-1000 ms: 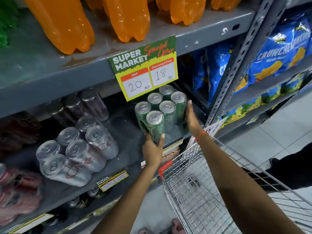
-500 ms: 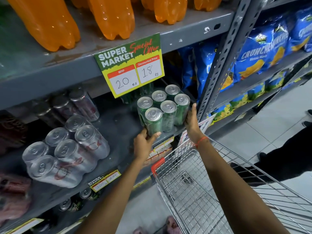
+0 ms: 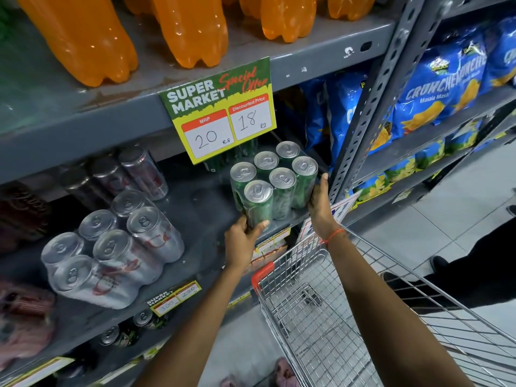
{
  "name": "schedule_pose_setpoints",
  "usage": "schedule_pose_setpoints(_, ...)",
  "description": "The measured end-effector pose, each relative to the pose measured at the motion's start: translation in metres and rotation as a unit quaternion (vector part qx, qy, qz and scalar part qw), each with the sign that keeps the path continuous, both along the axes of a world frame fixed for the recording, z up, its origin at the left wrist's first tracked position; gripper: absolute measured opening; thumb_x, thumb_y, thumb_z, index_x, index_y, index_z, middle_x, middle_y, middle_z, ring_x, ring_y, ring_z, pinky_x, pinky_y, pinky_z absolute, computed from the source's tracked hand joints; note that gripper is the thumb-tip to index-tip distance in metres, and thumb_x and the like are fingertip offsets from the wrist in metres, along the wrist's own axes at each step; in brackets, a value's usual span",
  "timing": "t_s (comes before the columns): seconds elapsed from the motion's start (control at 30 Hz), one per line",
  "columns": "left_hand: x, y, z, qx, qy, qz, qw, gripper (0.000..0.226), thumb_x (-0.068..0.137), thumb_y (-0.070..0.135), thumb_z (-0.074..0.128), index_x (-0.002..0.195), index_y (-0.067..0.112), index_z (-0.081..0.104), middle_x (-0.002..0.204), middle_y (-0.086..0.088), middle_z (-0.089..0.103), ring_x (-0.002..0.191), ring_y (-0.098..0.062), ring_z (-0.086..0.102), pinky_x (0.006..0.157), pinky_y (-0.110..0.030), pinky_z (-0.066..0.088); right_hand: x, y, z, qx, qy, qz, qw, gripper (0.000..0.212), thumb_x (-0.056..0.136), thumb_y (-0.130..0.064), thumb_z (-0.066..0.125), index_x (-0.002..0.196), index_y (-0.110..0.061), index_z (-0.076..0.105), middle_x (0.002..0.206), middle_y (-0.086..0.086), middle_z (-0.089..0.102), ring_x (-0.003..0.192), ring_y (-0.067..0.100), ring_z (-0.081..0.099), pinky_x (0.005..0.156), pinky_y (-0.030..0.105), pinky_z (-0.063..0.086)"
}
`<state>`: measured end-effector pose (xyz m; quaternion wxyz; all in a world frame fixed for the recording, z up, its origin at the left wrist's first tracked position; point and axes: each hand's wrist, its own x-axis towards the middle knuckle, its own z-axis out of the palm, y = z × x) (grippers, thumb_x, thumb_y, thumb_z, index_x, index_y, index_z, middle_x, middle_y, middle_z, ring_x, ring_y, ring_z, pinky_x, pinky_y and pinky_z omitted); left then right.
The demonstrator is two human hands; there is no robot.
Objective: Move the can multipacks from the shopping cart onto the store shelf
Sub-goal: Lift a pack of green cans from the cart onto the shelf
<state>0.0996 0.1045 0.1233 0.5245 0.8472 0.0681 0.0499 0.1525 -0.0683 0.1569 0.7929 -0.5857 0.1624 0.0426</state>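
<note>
A shrink-wrapped multipack of green cans [image 3: 275, 182] stands upright at the front edge of the grey middle shelf [image 3: 201, 208], under a price sign. My left hand [image 3: 243, 240] grips its near lower corner. My right hand [image 3: 321, 205] presses flat against its right side. The wire shopping cart [image 3: 349, 317] sits below my arms, and its basket looks empty. A silver can multipack [image 3: 111, 252] lies tilted on the same shelf to the left.
A green and yellow price sign [image 3: 223, 113] hangs over the green pack. Orange bottles [image 3: 192, 29] fill the shelf above. A perforated upright post [image 3: 371, 107] stands right of the pack, blue crisp bags [image 3: 441, 85] beyond it. Another person's dark leg [image 3: 480, 263] is at right.
The green multipack has gone a little deeper onto the shelf and now rests on it. Both hands have stayed on it.
</note>
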Motion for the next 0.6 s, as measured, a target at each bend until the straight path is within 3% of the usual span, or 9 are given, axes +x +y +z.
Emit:
schedule_pose_setpoints(0.07, 0.0, 0.0, -0.001, -0.001, 0.003, 0.002, 1.0, 0.044, 0.078, 0.039, 0.069, 0.106, 0.004, 0.066, 0.093, -0.01, 0.076, 0.083, -0.016, 0.07, 0.07, -0.03, 0.054, 0.0, 0.001, 0.001, 0.003, 0.003, 0.001, 1.0, 0.064, 0.097, -0.055, 0.016, 0.146, -0.018, 0.033, 0.146, 0.001, 0.042, 0.13, 0.014, 0.042, 0.101, 0.024, 0.033)
schedule_pose_setpoints(0.2, -0.001, 0.0, -0.002, 0.008, 0.012, 0.002, 1.0, 0.046, 0.078, 0.044, 0.068, 0.105, 0.007, 0.066, 0.094, -0.009, 0.076, 0.088, -0.018, 0.071, 0.074, -0.034, 0.057, 0.002, 0.002, 0.0, -0.001, 0.001, -0.005, 1.0, 0.063, 0.097, -0.056, 0.018, 0.143, -0.018, 0.039, 0.123, -0.005, 0.049, 0.112, 0.008, 0.047, 0.098, 0.024, 0.036)
schedule_pose_setpoints(0.4, -0.003, 0.002, 0.01, 0.027, 0.033, -0.018, 0.999, 0.051, 0.079, 0.045, 0.066, 0.113, 0.007, 0.062, 0.101, -0.011, 0.075, 0.096, -0.025, 0.07, 0.078, -0.036, 0.056, 0.001, 0.007, -0.003, -0.028, 0.02, -0.035, 0.999, 0.068, 0.094, -0.063, 0.02, 0.141, -0.02, 0.042, 0.144, 0.004, 0.048, 0.132, 0.018, 0.044, 0.115, 0.036, 0.03)
schedule_pose_setpoints(0.5, -0.013, 0.007, 0.028, 0.075, 0.027, -0.024, 0.997, 0.069, 0.082, 0.046, 0.061, 0.139, 0.013, 0.042, 0.115, -0.016, 0.07, 0.103, -0.033, 0.066, 0.082, -0.041, 0.054, -0.01, 0.032, 0.001, -0.094, 0.006, -0.156, 0.983, 0.067, 0.095, -0.06, 0.022, 0.143, -0.016, 0.041, 0.148, 0.007, 0.044, 0.138, 0.023, 0.038, 0.118, 0.042, 0.027)
schedule_pose_setpoints(0.6, -0.035, 0.024, 0.051, 0.166, -0.027, 0.015, 0.986, 0.072, 0.089, 0.047, 0.049, 0.149, 0.017, 0.021, 0.137, -0.023, 0.052, 0.115, -0.036, 0.059, 0.088, -0.041, 0.049, -0.041, 0.072, 0.016, -0.209, -0.12, -0.233, 0.942, 0.053, 0.101, -0.039, 0.025, 0.148, -0.014, 0.028, 0.158, 0.009, 0.027, 0.147, 0.02, 0.019, 0.121, 0.036, 0.016)
